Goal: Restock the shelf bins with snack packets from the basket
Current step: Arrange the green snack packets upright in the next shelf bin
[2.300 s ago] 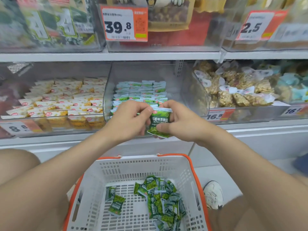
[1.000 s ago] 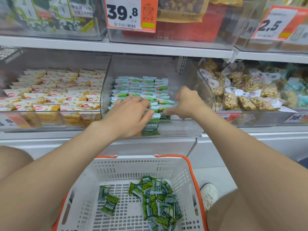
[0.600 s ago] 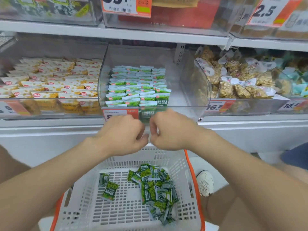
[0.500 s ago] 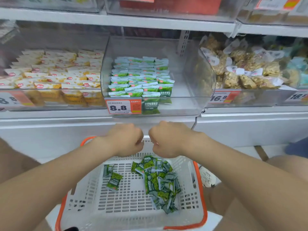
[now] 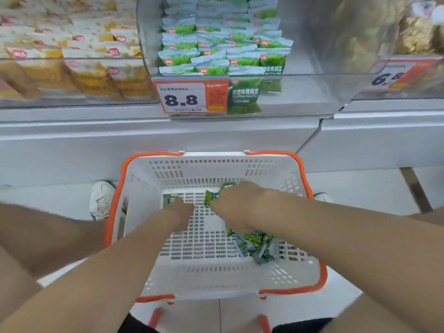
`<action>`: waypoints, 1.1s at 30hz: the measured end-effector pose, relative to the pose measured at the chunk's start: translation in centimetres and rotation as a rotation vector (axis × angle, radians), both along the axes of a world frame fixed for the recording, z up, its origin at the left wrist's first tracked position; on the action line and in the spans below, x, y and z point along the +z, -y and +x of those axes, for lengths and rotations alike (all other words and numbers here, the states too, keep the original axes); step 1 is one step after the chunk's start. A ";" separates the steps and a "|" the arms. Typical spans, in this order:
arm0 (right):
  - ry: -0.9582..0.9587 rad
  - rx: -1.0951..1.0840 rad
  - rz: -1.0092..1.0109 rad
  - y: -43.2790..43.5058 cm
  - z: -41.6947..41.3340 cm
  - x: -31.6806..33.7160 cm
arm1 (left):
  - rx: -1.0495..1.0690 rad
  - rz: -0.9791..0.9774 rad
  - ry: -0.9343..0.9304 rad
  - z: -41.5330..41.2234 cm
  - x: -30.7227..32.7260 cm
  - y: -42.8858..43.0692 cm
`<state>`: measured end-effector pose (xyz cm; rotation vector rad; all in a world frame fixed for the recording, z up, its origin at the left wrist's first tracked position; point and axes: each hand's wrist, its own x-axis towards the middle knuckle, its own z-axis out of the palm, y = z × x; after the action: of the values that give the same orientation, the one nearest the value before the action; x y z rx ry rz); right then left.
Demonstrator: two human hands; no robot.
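A white basket with orange handles [image 5: 213, 169] stands on the floor below the shelf. A pile of green snack packets [image 5: 254, 243] lies at its right side, and one single green packet [image 5: 170, 199] lies at the back left. My right hand [image 5: 236, 205] is down on the pile, fingers curled over a green packet [image 5: 211, 196] that sticks out beneath them. My left hand [image 5: 180, 212] reaches to the single packet and its fingertips hide part of it; the grip is not visible. Above, the clear shelf bin [image 5: 312, 92] holds rows of the same green packets [image 5: 223, 44].
An orange price tag reading 8.8 [image 5: 189, 97] hangs on the bin front. A bin of yellow packets [image 5: 72, 56] sits to the left, a bin of golden snacks [image 5: 420, 32] to the right. A white shoe [image 5: 102, 200] stands left of the basket.
Both hands left the shelf bin, where a green packet was set down, and dropped into the basket. The view tilted down toward the basket.
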<state>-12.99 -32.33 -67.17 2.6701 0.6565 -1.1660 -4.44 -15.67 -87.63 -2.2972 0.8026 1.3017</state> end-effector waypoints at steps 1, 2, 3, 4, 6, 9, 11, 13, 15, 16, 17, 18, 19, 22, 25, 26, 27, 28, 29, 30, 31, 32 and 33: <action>-0.025 0.004 -0.005 -0.1 0.2 -0.2 | 0.044 -0.010 -0.034 -0.3 -1.1 -0.5; -0.045 0.005 -0.009 -0.1 0.4 -0.5 | 0.083 -0.006 -0.080 -0.7 -1.6 -0.7; -0.057 0.007 -0.013 -0.1 0.6 -0.7 | 0.107 -0.035 -0.098 -0.9 -2.2 -0.9; -0.063 0.011 -0.018 -0.1 0.8 -1.0 | 0.155 -0.067 -0.086 -1.2 -2.7 -0.9; -0.061 0.014 -0.023 -0.1 1.0 -1.5 | 0.164 -0.134 -0.068 -1.6 -3.7 -0.8; -0.071 0.013 -0.040 -0.2 1.5 -1.8 | 0.245 -0.208 -0.020 -1.9 -3.8 -0.8; -0.067 0.012 -0.044 -0.2 1.7 -1.9 | 0.310 -0.257 -0.039 -1.9 -3.3 -0.3; -0.048 0.006 -0.045 -0.1 1.9 -1.9 | 0.254 -0.280 0.023 -1.8 -3.1 -0.1; -0.035 -0.007 -0.043 0.0 1.8 -1.7 | 0.269 -0.288 0.047 -1.5 -3.5 0.2; -0.028 -0.013 -0.044 0.1 1.8 -1.5 | 0.368 -0.297 0.008 -1.6 -3.4 0.1; -0.020 -0.019 -0.046 0.2 1.7 -1.3 | 0.416 -0.308 -0.013 -1.6 -2.6 0.1; -0.010 -0.024 -0.046 0.4 1.7 -1.0 | 0.437 -0.340 -0.022 -1.5 -2.2 0.0; 0.000 -0.030 -0.045 0.5 1.7 -0.7 | 0.476 -0.395 -0.040 -1.4 -1.6 -0.2; 0.050 -0.073 -0.048 1.1 1.7 0.8 | 0.719 -0.572 -0.145 -1.0 1.4 0.6; 0.102 -0.117 -0.064 1.6 1.7 2.9 | 0.856 -0.752 -0.225 -0.5 5.4 2.4; 0.119 -0.141 -0.075 1.9 1.7 3.5 | 0.881 -0.843 -0.243 -0.4 6.9 3.0; 0.141 -0.173 -0.084 2.1 1.7 4.2 | 0.926 -0.915 -0.268 -0.4 8.9 3.7; 0.164 -0.221 -0.090 2.5 1.8 4.8 | 0.982 -0.981 -0.300 -0.4 10.7 4.2; 0.186 -0.285 -0.080 2.9 1.9 5.4 | 1.032 -1.033 -0.340 -0.5 12.7 4.6; 0.207 -0.365 -0.045 3.5 2.0 5.8 | 1.057 -1.087 -0.382 -0.6 14.6 5.0; 0.228 -0.449 0.010 4.2 2.0 6.3 | 1.048 -1.126 -0.419 -0.7 16.4 5.3; 0.245 -0.525 0.070 4.8 2.1 6.8 | 1.025 -1.155 -0.449 -0.7 17.9 5.5; 0.262 -0.582 0.128 5.5 2.1 7.4 | 0.971 -1.169 -0.452 -0.8 19.5 5.6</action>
<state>-10.92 -37.82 -59.78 3.1562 -0.1066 -0.8602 -5.21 -21.28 -68.17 -3.6588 0.6534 2.2030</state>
